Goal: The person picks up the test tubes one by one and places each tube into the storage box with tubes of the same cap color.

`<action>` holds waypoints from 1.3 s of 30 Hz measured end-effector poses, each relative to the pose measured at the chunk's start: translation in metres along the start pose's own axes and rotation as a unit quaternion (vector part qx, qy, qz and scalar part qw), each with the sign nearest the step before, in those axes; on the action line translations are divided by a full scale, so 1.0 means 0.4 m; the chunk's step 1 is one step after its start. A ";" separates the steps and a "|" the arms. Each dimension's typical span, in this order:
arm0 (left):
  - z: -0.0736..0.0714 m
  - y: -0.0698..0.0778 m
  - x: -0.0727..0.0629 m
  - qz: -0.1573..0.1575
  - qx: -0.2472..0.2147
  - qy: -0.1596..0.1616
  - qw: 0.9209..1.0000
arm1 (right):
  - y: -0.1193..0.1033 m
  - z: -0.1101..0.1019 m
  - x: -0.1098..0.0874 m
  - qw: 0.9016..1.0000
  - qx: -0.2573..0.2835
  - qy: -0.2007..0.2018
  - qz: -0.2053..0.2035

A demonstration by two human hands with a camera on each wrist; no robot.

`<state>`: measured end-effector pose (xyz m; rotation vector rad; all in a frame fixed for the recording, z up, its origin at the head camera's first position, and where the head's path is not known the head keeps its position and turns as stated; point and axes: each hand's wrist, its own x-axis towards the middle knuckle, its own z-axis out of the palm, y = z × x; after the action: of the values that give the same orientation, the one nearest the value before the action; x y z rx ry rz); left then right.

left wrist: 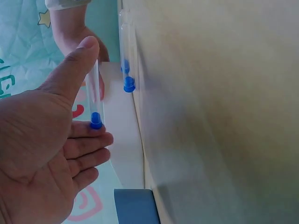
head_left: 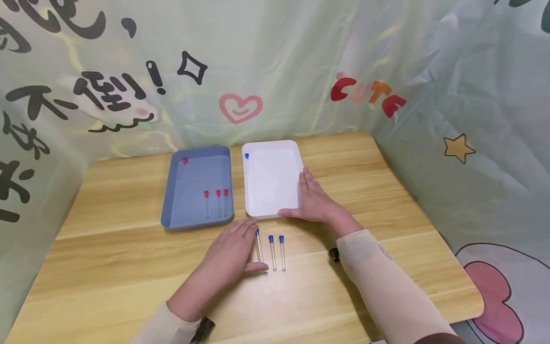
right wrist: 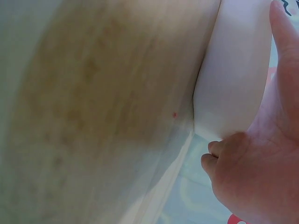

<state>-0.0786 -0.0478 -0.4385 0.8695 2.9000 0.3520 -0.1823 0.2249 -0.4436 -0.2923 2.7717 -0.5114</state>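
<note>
A clear test tube with a blue cap (left wrist: 95,100) is pinched lengthwise by my left hand (head_left: 227,251), the thumb at its bottom end and the index finger by the cap. Two more blue-capped test tubes (head_left: 277,253) lie side by side on the table, just right of my left thumb. My right hand (head_left: 315,198) rests against the near right corner of the white tray (head_left: 272,179), thumb along the front edge and fingers extended up the right side. In that tray's far left corner shows a blue cap (head_left: 247,155).
Left of the white tray stands a blue-grey tray (head_left: 176,203) holding several red-capped test tubes (head_left: 219,203). Both trays sit on the wooden table (head_left: 129,267), whose far edge meets a printed curtain (head_left: 283,62). The curtain also runs along the right side.
</note>
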 end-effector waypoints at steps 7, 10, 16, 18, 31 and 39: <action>0.005 -0.003 0.018 0.008 -0.002 0.008 1.000 | 0.007 0.008 -0.004 1.000 0.002 0.002 0.002; -0.001 -0.003 0.025 0.016 -0.012 0.011 1.000 | 0.007 0.010 -0.004 1.000 0.004 0.005 -0.003; -0.021 -0.010 0.038 0.013 -0.020 0.010 1.000 | 0.003 0.005 -0.006 1.000 0.004 0.003 -0.004; -0.027 -0.016 0.046 0.010 -0.019 0.010 1.000 | 0.002 0.003 -0.008 1.000 0.002 0.001 -0.003; -0.063 -0.058 0.106 -0.004 -0.040 0.014 0.999 | 0.002 0.005 -0.008 1.000 0.001 0.004 -0.003; -0.081 -0.085 0.138 0.000 -0.034 0.020 0.999 | 0.002 0.002 -0.007 1.000 0.005 0.004 -0.009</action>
<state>-0.1476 -0.0512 -0.4169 0.8631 2.9044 0.4713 -0.1795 0.2258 -0.4440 -0.3128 2.7753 -0.5321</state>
